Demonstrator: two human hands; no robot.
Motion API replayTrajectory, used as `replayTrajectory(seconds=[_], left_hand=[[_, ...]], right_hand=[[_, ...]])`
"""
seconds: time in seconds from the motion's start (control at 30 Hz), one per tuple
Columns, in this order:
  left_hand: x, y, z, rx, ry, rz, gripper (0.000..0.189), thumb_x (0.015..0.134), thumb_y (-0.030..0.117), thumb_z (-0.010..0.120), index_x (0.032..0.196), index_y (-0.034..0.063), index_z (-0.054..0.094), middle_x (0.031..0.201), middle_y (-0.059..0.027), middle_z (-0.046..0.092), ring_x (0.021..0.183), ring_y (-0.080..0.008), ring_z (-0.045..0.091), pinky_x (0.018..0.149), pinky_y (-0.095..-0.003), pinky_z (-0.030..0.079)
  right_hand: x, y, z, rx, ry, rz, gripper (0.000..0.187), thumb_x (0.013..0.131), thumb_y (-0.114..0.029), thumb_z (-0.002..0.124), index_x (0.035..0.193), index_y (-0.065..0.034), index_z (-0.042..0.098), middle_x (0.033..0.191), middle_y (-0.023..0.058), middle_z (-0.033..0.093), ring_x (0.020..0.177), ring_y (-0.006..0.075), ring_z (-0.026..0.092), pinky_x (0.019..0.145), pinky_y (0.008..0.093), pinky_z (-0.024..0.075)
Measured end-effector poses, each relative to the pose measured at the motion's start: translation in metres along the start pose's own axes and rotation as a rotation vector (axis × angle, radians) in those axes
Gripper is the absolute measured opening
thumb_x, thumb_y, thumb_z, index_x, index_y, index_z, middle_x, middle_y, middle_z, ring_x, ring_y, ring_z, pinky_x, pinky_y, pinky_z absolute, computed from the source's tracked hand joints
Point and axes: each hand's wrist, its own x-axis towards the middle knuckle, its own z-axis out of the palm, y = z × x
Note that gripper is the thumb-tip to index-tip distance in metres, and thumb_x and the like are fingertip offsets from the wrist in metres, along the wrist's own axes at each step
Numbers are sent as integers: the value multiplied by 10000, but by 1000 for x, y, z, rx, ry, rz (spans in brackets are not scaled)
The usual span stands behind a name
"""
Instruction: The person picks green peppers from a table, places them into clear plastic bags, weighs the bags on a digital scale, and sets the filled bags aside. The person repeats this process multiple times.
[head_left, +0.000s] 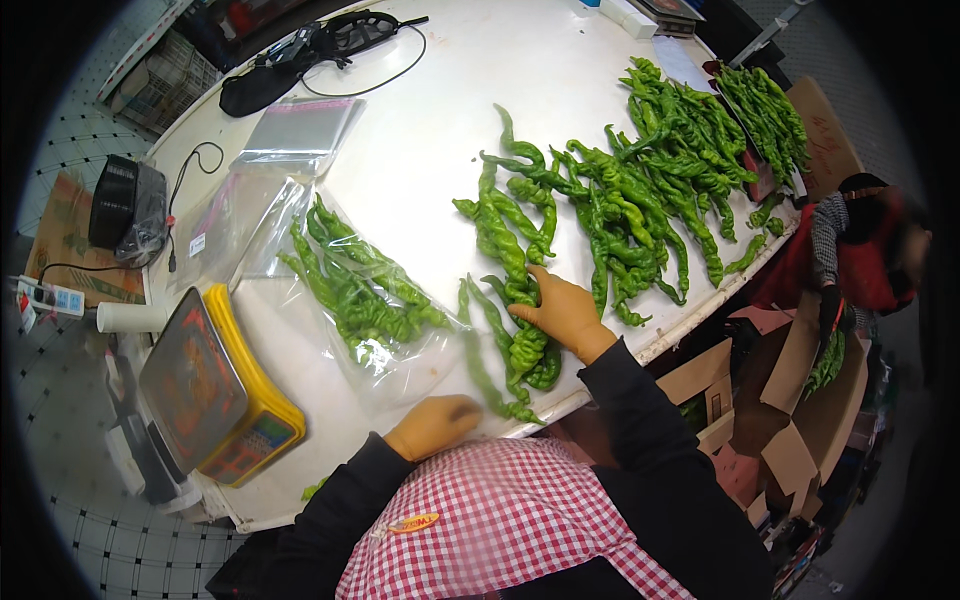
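Observation:
My right hand (566, 313), in a tan glove, grips a long twisted green pepper (525, 346) near the table's front edge, thumb on one side and fingers on the other. Several more green peppers (491, 232) lie just beyond it. My left hand (439, 426), gloved alike, is curled close to my checked apron, beside the near end of a clear plastic bag (397, 382). Whether its hidden fingertips pinch the plastic cannot be told. Several wrinkled peppers (367, 300) are inside that bag, which lies flat on the white table (420, 150).
A yellow scale (259, 375) stands at left, near stacked clear bags (300, 135). Black straps with a cable (322, 49) lie at the back. A large pepper heap (667, 165) spreads right. Beyond the edge, a co-worker's gloved hand (831, 319) holds peppers over a cardboard box (787, 382).

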Motion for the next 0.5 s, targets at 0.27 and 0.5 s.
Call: replayTrajectory(seconds=[0.27, 0.5], left_hand=[[35, -33, 14, -32, 20, -164, 430, 932, 384, 581, 968, -25, 709, 903, -225, 697, 818, -352, 670, 800, -419, 509], [56, -18, 16, -249, 13, -297, 408, 959, 350, 614, 899, -54, 635, 727, -117, 686, 608, -188, 687, 529, -296, 550]], right_hand=[[18, 45, -32, 254, 5, -21, 493, 787, -265, 741, 1210, -34, 634, 752, 112, 675, 682, 255, 654, 649, 360, 515], [2, 68, -61, 85, 308, -110, 413, 817, -183, 691, 1206, -64, 621, 902, 137, 646, 848, 324, 633, 744, 410, 504]])
